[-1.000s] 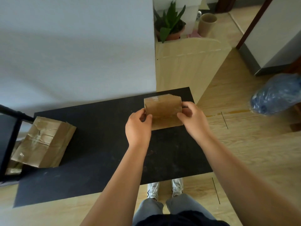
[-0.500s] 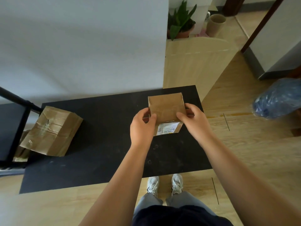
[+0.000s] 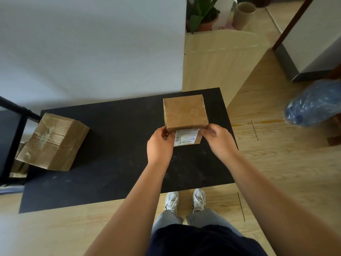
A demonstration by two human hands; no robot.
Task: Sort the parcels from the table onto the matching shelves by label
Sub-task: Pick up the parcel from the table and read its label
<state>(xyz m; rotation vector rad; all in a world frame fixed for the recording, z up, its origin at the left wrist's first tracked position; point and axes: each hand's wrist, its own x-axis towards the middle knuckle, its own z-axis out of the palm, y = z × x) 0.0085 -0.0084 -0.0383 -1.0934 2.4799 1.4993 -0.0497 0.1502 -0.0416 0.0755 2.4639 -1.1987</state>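
A small brown cardboard parcel (image 3: 185, 112) is held over the right part of the black table (image 3: 118, 145). Its white shipping label (image 3: 186, 137) faces me on the near side. My left hand (image 3: 160, 143) grips the parcel's near left corner and my right hand (image 3: 218, 139) grips its near right corner. A larger, crumpled brown parcel (image 3: 53, 142) wrapped in tape lies at the table's left end, overhanging the edge a little.
A black metal shelf frame (image 3: 13, 130) stands at the far left with more cardboard below it. A light wooden cabinet (image 3: 217, 61) with a potted plant (image 3: 202, 13) and a beige cup (image 3: 243, 14) is behind the table. A blue plastic bag (image 3: 313, 104) sits right.
I have turned the small parcel in both hands, so its labelled side, hidden a second ago, now faces me. The view has also shifted slightly.
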